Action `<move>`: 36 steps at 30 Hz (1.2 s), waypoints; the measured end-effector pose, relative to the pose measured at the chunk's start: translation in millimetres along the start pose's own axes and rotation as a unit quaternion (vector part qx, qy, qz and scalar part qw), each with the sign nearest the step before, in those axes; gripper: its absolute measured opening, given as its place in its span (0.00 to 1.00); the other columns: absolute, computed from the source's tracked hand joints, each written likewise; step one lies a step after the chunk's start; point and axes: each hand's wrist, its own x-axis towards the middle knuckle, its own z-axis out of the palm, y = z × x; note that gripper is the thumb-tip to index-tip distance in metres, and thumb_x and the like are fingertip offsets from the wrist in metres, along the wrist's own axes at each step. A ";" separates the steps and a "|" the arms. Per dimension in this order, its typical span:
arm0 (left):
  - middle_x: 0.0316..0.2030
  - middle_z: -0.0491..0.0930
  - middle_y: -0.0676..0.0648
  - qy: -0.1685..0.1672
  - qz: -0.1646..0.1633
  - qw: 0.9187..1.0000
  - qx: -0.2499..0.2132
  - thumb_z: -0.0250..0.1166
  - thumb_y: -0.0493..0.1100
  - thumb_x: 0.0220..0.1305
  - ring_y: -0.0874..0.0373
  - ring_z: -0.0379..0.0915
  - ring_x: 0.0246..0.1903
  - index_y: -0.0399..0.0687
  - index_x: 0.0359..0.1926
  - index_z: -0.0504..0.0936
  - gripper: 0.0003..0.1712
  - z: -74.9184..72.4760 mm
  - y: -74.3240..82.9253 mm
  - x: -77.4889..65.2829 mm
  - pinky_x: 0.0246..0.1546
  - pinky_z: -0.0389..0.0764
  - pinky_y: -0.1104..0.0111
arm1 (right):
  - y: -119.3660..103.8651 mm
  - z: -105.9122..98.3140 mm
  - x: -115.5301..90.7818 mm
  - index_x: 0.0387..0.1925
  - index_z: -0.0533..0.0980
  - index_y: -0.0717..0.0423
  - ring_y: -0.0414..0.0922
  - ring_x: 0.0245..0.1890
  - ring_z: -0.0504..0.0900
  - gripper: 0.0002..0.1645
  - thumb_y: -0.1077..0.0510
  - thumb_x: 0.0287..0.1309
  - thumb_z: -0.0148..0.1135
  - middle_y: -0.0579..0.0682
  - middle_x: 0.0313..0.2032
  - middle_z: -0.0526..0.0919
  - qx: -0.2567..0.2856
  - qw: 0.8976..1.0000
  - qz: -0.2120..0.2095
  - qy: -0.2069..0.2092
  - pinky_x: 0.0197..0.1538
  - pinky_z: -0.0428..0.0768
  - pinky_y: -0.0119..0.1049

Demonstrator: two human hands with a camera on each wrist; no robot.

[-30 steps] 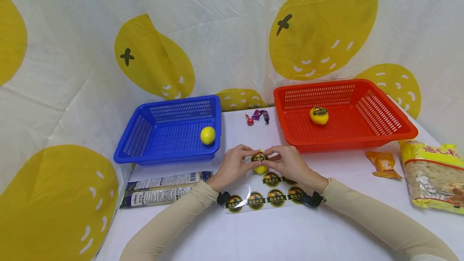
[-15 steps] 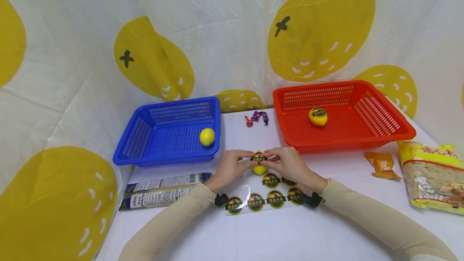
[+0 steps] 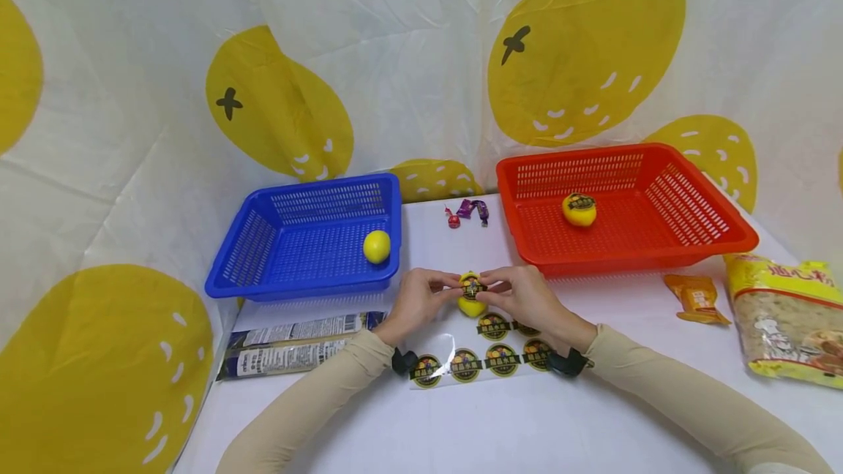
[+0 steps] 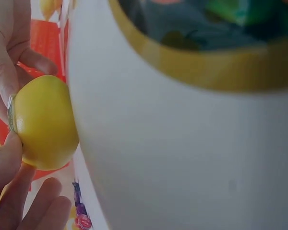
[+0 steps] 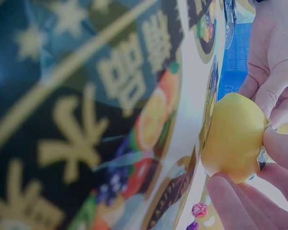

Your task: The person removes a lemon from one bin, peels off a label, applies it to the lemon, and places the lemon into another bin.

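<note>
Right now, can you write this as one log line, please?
left hand: grips lemon; right hand: grips lemon; round sticker: against lemon; blue basket: second lemon, no sticker showing; red basket: third lemon, stickered

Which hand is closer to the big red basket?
The right hand. It is just in front of the near left corner of the red basket. The left hand is farther away, on the other side of the yellow fruit.

From my side I count two hands [image 3: 420, 303], three lemons [image 3: 377, 247], two baskets [image 3: 619, 263], two long packets [image 3: 290, 358], one bag [image 3: 784, 320], one sticker sheet [image 3: 450, 339].
</note>
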 end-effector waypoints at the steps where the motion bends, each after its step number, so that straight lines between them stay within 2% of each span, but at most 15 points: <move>1: 0.45 0.91 0.46 0.000 0.001 1.000 -0.003 0.75 0.38 0.60 0.51 0.88 0.48 0.45 0.38 0.92 0.05 0.0 0.4 0.1 0.51 0.87 0.65 | 0.1 -0.1 -0.1 0.50 0.87 0.59 0.53 0.43 0.92 0.20 0.56 0.56 0.77 0.61 0.52 0.88 0.001 1.000 0.002 -0.001 0.44 0.89 0.42; 7: 0.47 0.90 0.47 -0.006 -0.011 1.000 -0.011 0.74 0.39 0.62 0.52 0.87 0.50 0.46 0.41 0.92 0.07 0.6 0.8 -1.4 0.54 0.86 0.62 | 0.2 -0.1 -0.5 0.51 0.86 0.58 0.52 0.43 0.92 0.21 0.56 0.56 0.76 0.59 0.51 0.89 0.015 1.000 0.011 -0.005 0.44 0.90 0.41; 10: 0.49 0.90 0.48 -0.013 -0.019 1.000 0.005 0.74 0.42 0.62 0.53 0.86 0.52 0.46 0.46 0.90 0.12 2.4 2.1 -3.3 0.55 0.86 0.61 | 0.6 0.4 -0.9 0.50 0.85 0.56 0.51 0.42 0.92 0.20 0.56 0.56 0.77 0.57 0.49 0.90 0.020 1.000 0.015 -0.004 0.44 0.90 0.41; 12: 0.52 0.88 0.47 -0.023 -0.021 0.999 0.024 0.75 0.45 0.60 0.51 0.84 0.55 0.47 0.51 0.88 0.18 3.7 4.5 -4.1 0.57 0.85 0.61 | 1.3 0.4 -1.4 0.50 0.85 0.56 0.51 0.42 0.92 0.19 0.56 0.56 0.76 0.57 0.49 0.90 0.019 1.000 0.010 -0.001 0.44 0.90 0.41; 16: 0.62 0.80 0.45 -0.057 -0.034 0.995 0.072 0.78 0.52 0.53 0.47 0.79 0.61 0.50 0.65 0.77 0.38 6.1 10.4 -3.8 0.60 0.82 0.57 | 1.7 -0.2 -2.3 0.49 0.85 0.56 0.51 0.41 0.92 0.19 0.56 0.56 0.77 0.58 0.48 0.90 0.015 1.000 0.002 0.004 0.43 0.90 0.42; 19: 0.66 0.78 0.46 -0.082 -0.040 0.990 0.104 0.80 0.57 0.50 0.49 0.79 0.60 0.54 0.71 0.72 0.48 7.5 13.1 -1.3 0.59 0.81 0.55 | 1.0 -1.1 -2.8 0.48 0.84 0.56 0.51 0.41 0.92 0.19 0.55 0.56 0.77 0.58 0.48 0.90 0.016 1.000 0.003 0.004 0.44 0.90 0.43; 23: 0.60 0.83 0.51 -0.092 -0.029 0.986 0.134 0.79 0.62 0.49 0.55 0.81 0.51 0.54 0.69 0.75 0.47 9.1 13.2 4.0 0.52 0.79 0.61 | -0.6 -1.5 -3.3 0.45 0.84 0.55 0.51 0.42 0.92 0.17 0.55 0.56 0.77 0.57 0.48 0.90 0.013 1.000 0.015 0.003 0.44 0.90 0.43; 26: 0.55 0.86 0.53 -0.092 -0.029 0.986 0.139 0.79 0.62 0.50 0.57 0.81 0.47 0.54 0.66 0.78 0.43 9.9 13.3 6.9 0.49 0.76 0.64 | -2.8 -1.5 -3.8 0.43 0.86 0.56 0.51 0.41 0.92 0.14 0.55 0.56 0.77 0.57 0.48 0.90 0.007 1.000 0.023 0.007 0.44 0.90 0.43; 31: 0.53 0.87 0.53 -0.093 -0.048 0.986 0.129 0.80 0.62 0.50 0.57 0.81 0.48 0.56 0.65 0.80 0.42 10.2 15.1 8.0 0.51 0.77 0.62 | -5.2 -0.1 -5.7 0.40 0.89 0.55 0.52 0.42 0.92 0.11 0.55 0.56 0.76 0.59 0.50 0.89 -0.008 1.000 0.014 0.021 0.45 0.90 0.44; 36: 0.54 0.87 0.53 -0.094 -0.060 0.986 0.124 0.79 0.62 0.51 0.57 0.82 0.48 0.56 0.65 0.80 0.41 9.4 16.7 7.7 0.50 0.78 0.64 | -4.7 1.1 -7.9 0.42 0.89 0.56 0.53 0.46 0.90 0.12 0.56 0.56 0.76 0.58 0.51 0.89 -0.008 1.000 0.005 0.025 0.45 0.90 0.43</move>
